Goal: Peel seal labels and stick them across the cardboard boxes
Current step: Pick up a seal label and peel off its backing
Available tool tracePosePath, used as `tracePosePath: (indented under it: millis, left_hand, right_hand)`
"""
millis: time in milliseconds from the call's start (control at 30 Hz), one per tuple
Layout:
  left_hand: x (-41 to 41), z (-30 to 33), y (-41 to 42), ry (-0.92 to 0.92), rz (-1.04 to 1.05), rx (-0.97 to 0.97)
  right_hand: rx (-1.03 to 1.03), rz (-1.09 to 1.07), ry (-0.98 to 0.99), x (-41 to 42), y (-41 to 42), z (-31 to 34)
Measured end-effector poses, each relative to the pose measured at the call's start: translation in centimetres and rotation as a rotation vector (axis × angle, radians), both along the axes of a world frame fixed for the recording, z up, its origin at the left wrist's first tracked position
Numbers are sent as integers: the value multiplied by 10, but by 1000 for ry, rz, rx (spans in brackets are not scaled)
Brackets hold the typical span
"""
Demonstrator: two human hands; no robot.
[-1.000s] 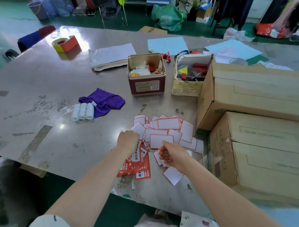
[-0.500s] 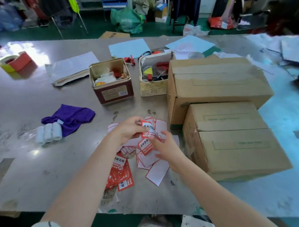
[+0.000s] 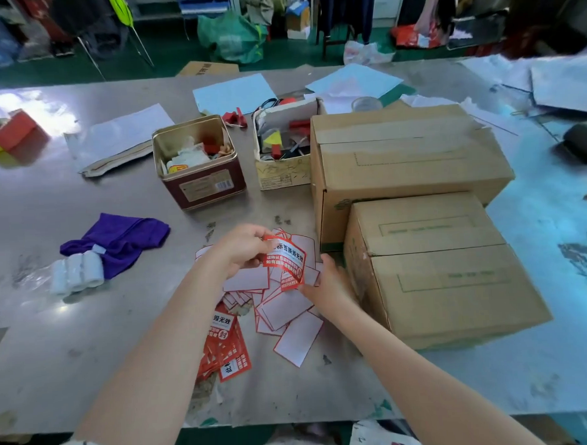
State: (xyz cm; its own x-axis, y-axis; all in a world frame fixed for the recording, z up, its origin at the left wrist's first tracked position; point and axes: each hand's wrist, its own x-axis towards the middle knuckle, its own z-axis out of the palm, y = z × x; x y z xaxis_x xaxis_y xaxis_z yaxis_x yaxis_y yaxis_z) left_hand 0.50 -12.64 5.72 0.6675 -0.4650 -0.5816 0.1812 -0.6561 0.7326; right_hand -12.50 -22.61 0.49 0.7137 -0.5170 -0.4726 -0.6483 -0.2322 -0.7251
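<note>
Seal label over scuffed grey table; green floor beyond.

Just beyond the fingers, the red seal label is glossy paper. Under them, matt white backing papers litter a scuffed, dull-shiny metal table. Right of the fingers sit matt cardboard boxes; farther off, a soft purple cloth and shiny tin.

Between your hands, the red seal label hangs curled, print facing you. Just right of your hands sit two closed cardboard boxes, one behind the other.
</note>
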Motion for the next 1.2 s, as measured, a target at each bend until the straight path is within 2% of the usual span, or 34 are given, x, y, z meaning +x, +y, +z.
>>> tracePosePath:
  millis: [100, 233, 433, 633, 700, 800, 933, 1100, 1200]
  left_hand:
    - [-2, 0, 3, 24, 32, -11]
    - [-6, -1, 9, 17, 61, -5]
    - [0, -1, 21, -57, 129, 24]
    - [-5, -2, 22, -10, 217, -33]
    - [-10, -3, 22, -11, 227, -61]
    - [-17, 2, 19, -43, 237, -129]
    - [-28, 17, 11, -116, 241, -228]
    - [-43, 34, 4, -98, 239, -335]
    - [-51, 40, 1, -48, 283, -405]
  right_hand:
    - [-156, 73, 94, 3, 3, -11]
    - [-233, 84, 49, 5, 6, -17]
    - [-182, -9, 107, 4, -5, -20]
    - [-185, -76, 81, 7, -1, -5]
    - [-241, -54, -31, 4, -1, 10]
    - [-271, 111, -281, 1, 2, 33]
    - [-290, 321, -419, -4, 4, 52]
    - [-507, 221, -723, -8, -8, 59]
    - [-569, 211, -805, -10, -18, 61]
